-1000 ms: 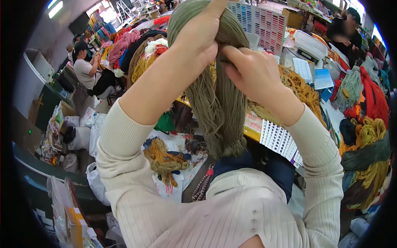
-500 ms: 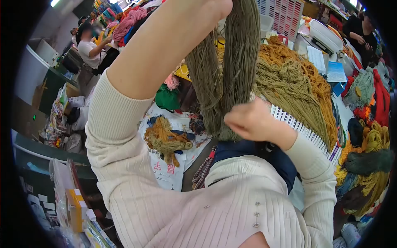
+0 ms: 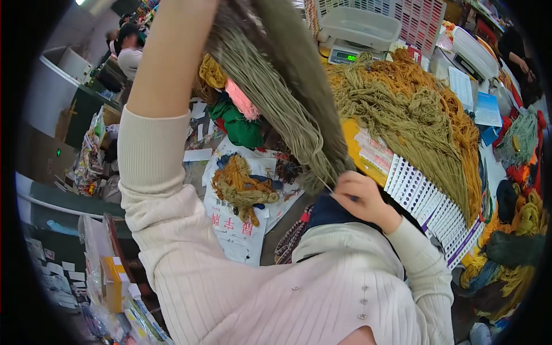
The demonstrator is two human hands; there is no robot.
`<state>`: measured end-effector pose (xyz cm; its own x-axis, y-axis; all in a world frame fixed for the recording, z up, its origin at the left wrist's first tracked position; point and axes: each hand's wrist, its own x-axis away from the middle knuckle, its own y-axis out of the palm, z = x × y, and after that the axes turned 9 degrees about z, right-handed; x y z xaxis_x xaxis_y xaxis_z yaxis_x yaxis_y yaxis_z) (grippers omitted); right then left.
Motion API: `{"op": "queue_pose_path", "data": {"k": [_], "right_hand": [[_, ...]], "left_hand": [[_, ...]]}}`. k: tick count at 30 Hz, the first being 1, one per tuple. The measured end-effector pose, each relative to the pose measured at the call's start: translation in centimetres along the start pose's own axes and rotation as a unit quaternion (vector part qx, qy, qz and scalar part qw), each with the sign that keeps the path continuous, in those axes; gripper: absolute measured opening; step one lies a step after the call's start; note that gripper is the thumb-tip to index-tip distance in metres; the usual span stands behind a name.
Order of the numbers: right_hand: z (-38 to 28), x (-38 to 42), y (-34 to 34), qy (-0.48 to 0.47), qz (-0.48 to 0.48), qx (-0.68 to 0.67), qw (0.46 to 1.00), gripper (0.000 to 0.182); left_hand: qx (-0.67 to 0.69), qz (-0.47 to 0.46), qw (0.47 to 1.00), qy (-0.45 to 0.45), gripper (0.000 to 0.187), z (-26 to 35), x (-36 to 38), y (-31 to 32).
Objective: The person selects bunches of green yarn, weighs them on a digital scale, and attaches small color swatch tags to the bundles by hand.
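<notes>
A long olive-green yarn skein [image 3: 276, 86] hangs slantwise from the top edge towards my lap, its upper part blurred. My left forearm [image 3: 167, 63] rises to the top edge beside it; the left hand itself is out of the frame. Near the skein's lower end, my right hand [image 3: 361, 198] is closed, thumb and fingers pinching a thin light strand that runs to the yarn. On the table to the right lies a large heap of olive yarn [image 3: 402, 109], bordered by orange-brown yarn [image 3: 454, 115]. A small bundle of orange and olive yarn scraps [image 3: 241, 190] rests on printed white paper [image 3: 236, 233].
A scale with a clear tray [image 3: 359, 31] stands behind the yarn heap. White punched cards [image 3: 425, 195] lie along the table's near edge by a yellow packet [image 3: 362, 149]. Green yarn [image 3: 238, 123] sits on the left. Other people stand in the background.
The raised left arm and the skein's upper part have swung to the left. My right hand has moved slightly down to the skein's lower end and now pinches a strand. The view has shifted a little.
</notes>
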<state>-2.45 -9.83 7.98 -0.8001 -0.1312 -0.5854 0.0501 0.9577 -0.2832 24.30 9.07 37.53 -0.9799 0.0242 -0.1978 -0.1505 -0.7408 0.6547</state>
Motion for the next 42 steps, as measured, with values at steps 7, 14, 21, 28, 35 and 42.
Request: {"op": "queue_pose_path", "data": {"k": [7,14,21,28,35,42], "right_hand": [[-1.4,4.5,-5.4,0.18,0.208,-0.563,0.779,0.009],[-4.0,1.4,-8.8,0.082,0.268,-0.619,0.734,0.023],[-3.8,0.1,-11.7,0.266,0.121,-0.192,0.937,0.014],[-2.8,-2.5,-11.3,0.004,0.018,0.193,0.981,0.007],[-7.0,-3.2,-11.2,-0.068,0.141,-0.375,0.914,0.008],[-6.6,-3.1,-10.0,0.138,0.254,-0.47,0.834,0.006]], "left_hand": [[-0.122,-0.017,0.992,0.017,0.035,4.0,-4.5,-5.8],[-0.193,0.097,0.967,0.135,0.04,1.5,-4.9,-8.6],[-0.101,0.146,0.983,0.045,0.026,2.7,-6.5,-11.1],[-0.104,0.215,0.964,0.118,0.013,1.3,-5.7,-9.2],[-0.119,0.244,0.956,0.112,0.017,0.8,-6.9,-12.1],[0.091,-0.17,0.978,-0.084,0.045,0.5,-2.8,-11.1]]}}
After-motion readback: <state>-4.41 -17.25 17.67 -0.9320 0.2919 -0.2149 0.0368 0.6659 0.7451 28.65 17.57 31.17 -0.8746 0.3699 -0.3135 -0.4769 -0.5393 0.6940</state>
